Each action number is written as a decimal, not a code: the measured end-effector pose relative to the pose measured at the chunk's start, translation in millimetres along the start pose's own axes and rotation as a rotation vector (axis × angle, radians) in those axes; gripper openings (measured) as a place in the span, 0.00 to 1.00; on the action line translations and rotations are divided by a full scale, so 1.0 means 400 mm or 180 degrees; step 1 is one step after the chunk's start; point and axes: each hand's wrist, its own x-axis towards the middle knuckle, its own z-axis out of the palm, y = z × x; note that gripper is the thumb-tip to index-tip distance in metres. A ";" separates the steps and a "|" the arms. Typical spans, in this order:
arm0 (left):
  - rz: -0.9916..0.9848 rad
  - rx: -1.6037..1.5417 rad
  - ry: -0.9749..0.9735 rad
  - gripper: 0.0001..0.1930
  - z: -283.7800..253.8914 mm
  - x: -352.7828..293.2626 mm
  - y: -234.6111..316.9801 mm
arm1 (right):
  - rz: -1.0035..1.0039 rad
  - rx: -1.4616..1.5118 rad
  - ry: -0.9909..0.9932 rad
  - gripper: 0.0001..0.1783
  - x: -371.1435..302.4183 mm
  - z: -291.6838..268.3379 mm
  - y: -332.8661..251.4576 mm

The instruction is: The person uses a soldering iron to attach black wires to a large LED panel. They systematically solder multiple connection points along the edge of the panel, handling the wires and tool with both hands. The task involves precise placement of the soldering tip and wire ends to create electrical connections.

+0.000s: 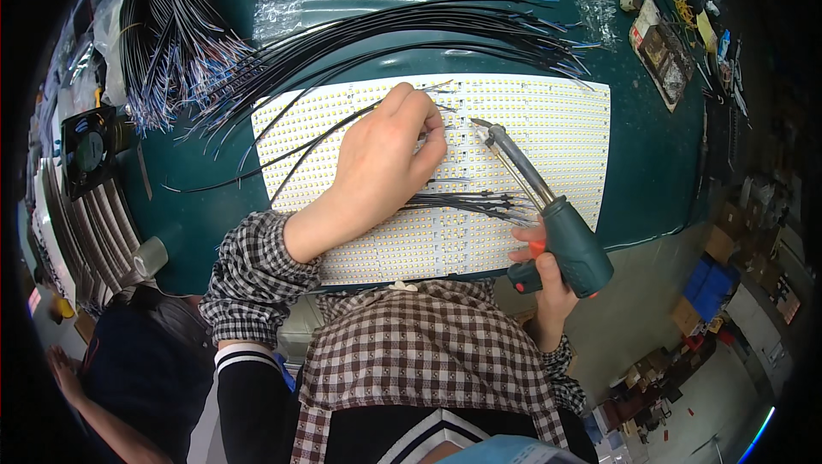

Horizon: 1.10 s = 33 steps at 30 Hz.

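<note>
A white sheet of LED boards (556,156), dotted with rows of small yellow chips, lies in front of me. My left hand (377,151) rests over its middle, fingers closed in a pinch on a thin black cable (325,134) that trails off to the left. Bare wire ends poke out past the fingertips near the board's centre line. In my right hand (552,288) is a green soldering gun (578,246), gripped by the handle, its tip just right of that centre line. Several black cables (467,200) lie across the board below my left hand.
Loose black cables (402,20) arc behind the board, and thick wire bundles (175,44) lie at the back left. A black fan (87,151) and stacked strips (90,229) sit left. At the right lies a dirty block (664,53). Another person's arm (107,417) shows lower left.
</note>
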 end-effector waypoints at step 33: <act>-0.0104 -0.0169 0.0021 0.06 0.014 0.011 -0.002 | 0.0130 -0.0243 0.0115 0.03 0.000 0.009 -0.009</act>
